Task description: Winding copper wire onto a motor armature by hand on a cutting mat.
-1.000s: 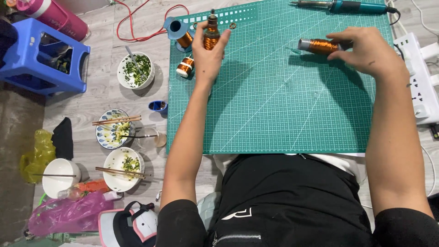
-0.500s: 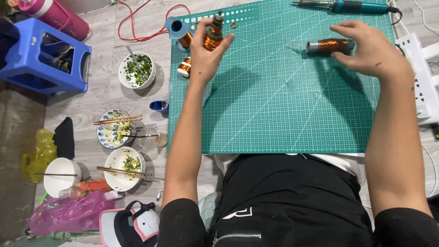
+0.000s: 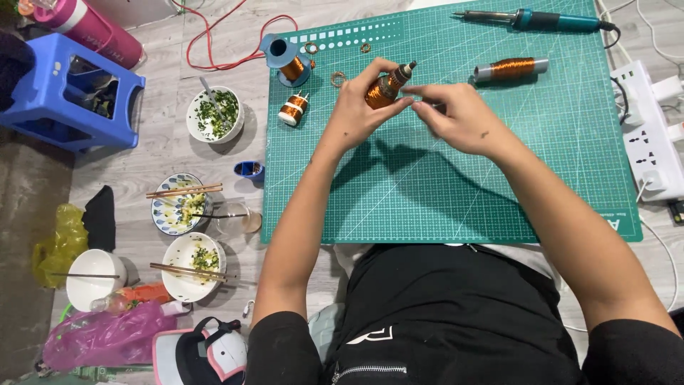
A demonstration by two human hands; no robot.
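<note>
We held a small copper-wound coil in our left hand over the far part of the green cutting mat – fingers closed around it. Our right hand pinched at its tip, seemingly handling fine wire – steady, delicate tension seemed needed next. A second coil lay far right, near the soldering iron.

Home floor: food bowls, cutting mat

My green cutting mat lies on the grey floor and carries three copper coils, a soldering iron and small rings. Left of it stand food bowls, chopsticks, a blue stool and bags. A power strip lies right.
</note>
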